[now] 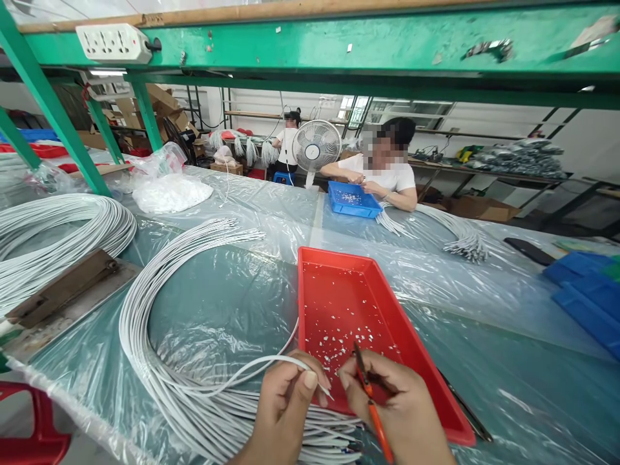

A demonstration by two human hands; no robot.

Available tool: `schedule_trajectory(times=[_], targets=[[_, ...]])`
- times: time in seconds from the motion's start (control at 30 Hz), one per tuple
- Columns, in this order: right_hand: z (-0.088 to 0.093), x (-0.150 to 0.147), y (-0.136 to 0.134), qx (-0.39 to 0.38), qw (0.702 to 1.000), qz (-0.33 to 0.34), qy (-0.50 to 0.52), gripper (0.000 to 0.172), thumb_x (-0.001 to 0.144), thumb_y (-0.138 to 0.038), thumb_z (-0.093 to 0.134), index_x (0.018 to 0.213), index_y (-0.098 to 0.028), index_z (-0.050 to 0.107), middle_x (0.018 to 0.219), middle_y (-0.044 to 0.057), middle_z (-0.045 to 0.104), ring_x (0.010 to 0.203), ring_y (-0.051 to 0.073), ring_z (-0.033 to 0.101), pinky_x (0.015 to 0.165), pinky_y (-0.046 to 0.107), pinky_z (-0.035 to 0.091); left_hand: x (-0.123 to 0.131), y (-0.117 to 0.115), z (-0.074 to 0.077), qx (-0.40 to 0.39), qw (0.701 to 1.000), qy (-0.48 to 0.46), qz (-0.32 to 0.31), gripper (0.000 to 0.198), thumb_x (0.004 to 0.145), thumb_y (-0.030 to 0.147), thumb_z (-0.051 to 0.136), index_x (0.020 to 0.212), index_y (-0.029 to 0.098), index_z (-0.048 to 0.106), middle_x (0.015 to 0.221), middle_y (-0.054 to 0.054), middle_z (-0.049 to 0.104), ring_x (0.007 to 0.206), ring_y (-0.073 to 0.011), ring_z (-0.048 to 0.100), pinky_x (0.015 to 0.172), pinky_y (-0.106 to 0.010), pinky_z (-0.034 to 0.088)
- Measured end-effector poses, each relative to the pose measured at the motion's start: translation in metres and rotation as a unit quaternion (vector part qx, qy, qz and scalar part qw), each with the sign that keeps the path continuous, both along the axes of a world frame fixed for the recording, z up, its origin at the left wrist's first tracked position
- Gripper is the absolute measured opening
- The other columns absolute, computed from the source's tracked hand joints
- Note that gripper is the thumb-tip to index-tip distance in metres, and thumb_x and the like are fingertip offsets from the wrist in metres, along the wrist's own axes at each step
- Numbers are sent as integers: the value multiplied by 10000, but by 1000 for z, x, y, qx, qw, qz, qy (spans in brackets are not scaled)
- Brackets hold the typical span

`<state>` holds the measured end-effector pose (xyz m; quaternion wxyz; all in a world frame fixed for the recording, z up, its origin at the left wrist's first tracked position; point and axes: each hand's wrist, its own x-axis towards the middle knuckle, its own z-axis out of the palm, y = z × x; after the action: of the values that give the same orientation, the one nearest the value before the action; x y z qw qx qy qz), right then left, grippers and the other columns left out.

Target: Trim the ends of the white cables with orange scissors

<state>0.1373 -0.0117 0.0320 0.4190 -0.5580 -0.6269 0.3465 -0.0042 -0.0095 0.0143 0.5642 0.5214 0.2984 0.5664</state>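
Note:
Between thumb and fingers, my left hand (290,397) pinches a white cable (261,359) close to its end, which points right over the near edge of a red tray (341,310). The cable runs back to a large curved bundle of white cables (140,316) on the table. My right hand (400,400) grips a pair of pliers or cutters with orange handles (379,429), its dark jaws pointing up and away over the tray. The tool tip is apart from the cable end. Small white scraps lie scattered in the tray.
At left are another cable coil (104,219) and a rusty metal block (68,287). A dark thin tool (467,407) lies along the tray's right side. Across the table a person (392,168) works over a blue tray (353,200). A green beam (310,48) spans overhead.

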Motion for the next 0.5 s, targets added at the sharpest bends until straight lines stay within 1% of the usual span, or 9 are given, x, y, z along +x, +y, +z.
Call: schedule_trajectory(times=[0.07, 0.13, 0.2, 0.27, 0.37, 0.43, 0.5], targets=[[4, 4, 1, -31, 999, 24, 38, 94, 687, -187, 564, 607, -156, 526, 540, -27, 484, 498, 98, 427, 472, 184, 355, 0, 0, -1, -9, 1000, 2, 7, 241, 870, 230, 434, 697, 151, 582, 652, 2, 497, 579, -117, 481, 592, -232, 382], [8, 6, 2, -78, 991, 64, 86, 65, 666, -184, 617, 638, -155, 566, 561, -24, 526, 522, 103, 475, 492, 173, 383, 0, 1, -2, -12, 1000, 1, 10, 241, 869, 229, 435, 700, 147, 585, 657, 0, 501, 586, -118, 485, 598, -233, 386], [10, 4, 1, -118, 981, 94, 124, 72, 641, -179, 660, 657, -156, 595, 587, -18, 566, 560, 114, 522, 521, 168, 409, 1, 1, -2, -12, 1000, 0, 8, 239, 868, 231, 436, 711, 143, 593, 666, -3, 502, 590, -119, 487, 599, -234, 391], [10, 1, 0, -132, 977, 103, 135, 77, 631, -176, 678, 653, -155, 607, 612, -9, 598, 593, 122, 552, 548, 165, 424, 1, 1, -1, -11, 1000, -2, 8, 232, 863, 232, 445, 718, 138, 601, 679, -8, 508, 595, -120, 490, 597, -233, 397], [5, -3, -1, -99, 986, 80, 105, 66, 643, -187, 661, 629, -151, 606, 605, -2, 611, 569, 120, 549, 537, 166, 423, 2, 2, -3, -10, 1000, 0, 12, 216, 851, 224, 467, 720, 135, 614, 693, -20, 527, 593, -120, 499, 584, -228, 409], [-1, -5, -2, -40, 996, 58, 57, 92, 658, -205, 627, 594, -148, 592, 539, -10, 576, 501, 108, 507, 488, 168, 400, 3, 2, -7, -2, 1000, -2, 26, 210, 840, 221, 485, 709, 136, 626, 688, -27, 544, 581, -119, 508, 566, -220, 417], [-9, -4, -2, 45, 998, 48, -6, 143, 683, -218, 574, 558, -148, 576, 491, -17, 537, 453, 95, 462, 453, 169, 364, 5, 3, -15, 12, 998, -2, 55, 211, 828, 229, 505, 693, 138, 639, 680, -36, 566, 571, -120, 525, 545, -209, 425]])
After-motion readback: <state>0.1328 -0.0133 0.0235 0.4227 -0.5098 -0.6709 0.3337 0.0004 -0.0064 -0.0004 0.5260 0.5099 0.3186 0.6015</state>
